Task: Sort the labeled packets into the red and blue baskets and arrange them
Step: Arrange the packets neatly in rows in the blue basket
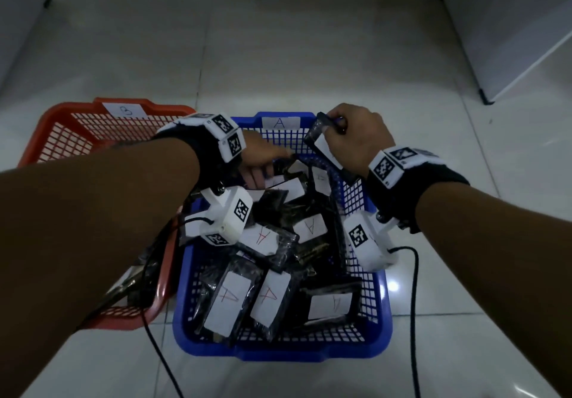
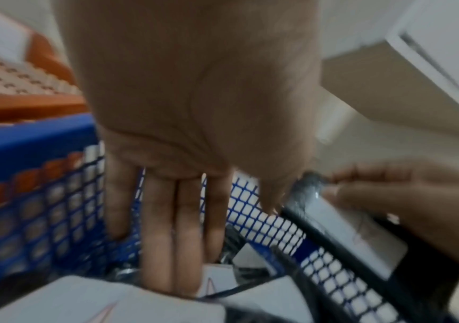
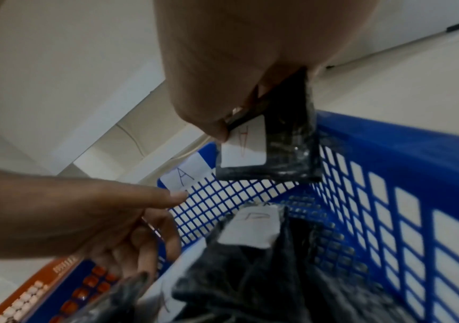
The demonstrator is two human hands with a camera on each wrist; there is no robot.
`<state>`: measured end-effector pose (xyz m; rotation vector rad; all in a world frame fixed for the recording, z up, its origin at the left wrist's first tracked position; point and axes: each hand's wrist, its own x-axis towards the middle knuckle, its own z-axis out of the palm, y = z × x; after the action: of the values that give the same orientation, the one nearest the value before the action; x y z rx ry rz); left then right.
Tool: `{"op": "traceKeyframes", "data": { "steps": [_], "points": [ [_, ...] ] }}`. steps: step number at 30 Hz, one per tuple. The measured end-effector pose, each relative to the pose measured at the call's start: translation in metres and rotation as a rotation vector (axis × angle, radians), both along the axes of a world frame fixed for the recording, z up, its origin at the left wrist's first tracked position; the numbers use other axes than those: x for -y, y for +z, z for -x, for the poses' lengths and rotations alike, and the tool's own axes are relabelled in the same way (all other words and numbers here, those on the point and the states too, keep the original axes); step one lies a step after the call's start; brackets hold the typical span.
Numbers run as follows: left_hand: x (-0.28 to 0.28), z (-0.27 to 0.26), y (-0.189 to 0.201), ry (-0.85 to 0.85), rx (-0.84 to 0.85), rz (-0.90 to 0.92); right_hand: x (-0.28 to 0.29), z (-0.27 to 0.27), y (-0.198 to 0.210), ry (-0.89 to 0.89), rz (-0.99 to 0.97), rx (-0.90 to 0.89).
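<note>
A blue basket (image 1: 278, 355) tagged "A" holds several black packets (image 1: 230, 300) with white "A" labels. Left of it stands a red basket (image 1: 62, 113) tagged "B"; my left forearm hides most of it. My right hand (image 1: 335, 129) pinches one black packet (image 1: 325, 149) marked "A" by its top edge, so it hangs tilted over the far right corner of the blue basket (image 3: 388, 139). The same packet (image 3: 286, 150) shows in the right wrist view. My left hand (image 1: 260, 174) reaches into the far end of the blue basket, its fingers (image 2: 172, 229) straight and pointing down among the packets.
Dark packets (image 1: 136, 277) lie in the near corner of the red basket. Black cables (image 1: 413, 304) trail from both wrist cameras over the tiled floor (image 1: 278, 57). White furniture (image 1: 510, 26) stands at the far right and far left.
</note>
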<state>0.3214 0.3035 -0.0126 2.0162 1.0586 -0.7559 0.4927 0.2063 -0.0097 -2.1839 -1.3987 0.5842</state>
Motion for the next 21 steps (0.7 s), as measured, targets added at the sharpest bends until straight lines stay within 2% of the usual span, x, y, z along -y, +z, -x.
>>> {"op": "traceKeyframes", "data": {
  "steps": [2,5,14,17,21],
  "points": [
    [-0.008,-0.005,-0.009,-0.039,0.088,-0.147,0.001,0.000,-0.005,0.004,-0.017,0.029],
    [-0.008,-0.017,-0.012,-0.225,0.212,-0.352,0.004,-0.002,-0.010,-0.026,-0.066,0.023],
    [-0.006,-0.028,-0.024,-0.329,0.286,-0.399,0.009,-0.012,-0.016,-0.184,-0.193,-0.037],
    [-0.003,-0.033,-0.023,-0.297,0.265,-0.407,0.010,-0.013,-0.018,-0.191,-0.220,-0.059],
    [0.007,-0.045,-0.015,-0.308,0.322,-0.411,0.011,-0.014,-0.017,-0.212,-0.302,-0.105]
  ]
}}
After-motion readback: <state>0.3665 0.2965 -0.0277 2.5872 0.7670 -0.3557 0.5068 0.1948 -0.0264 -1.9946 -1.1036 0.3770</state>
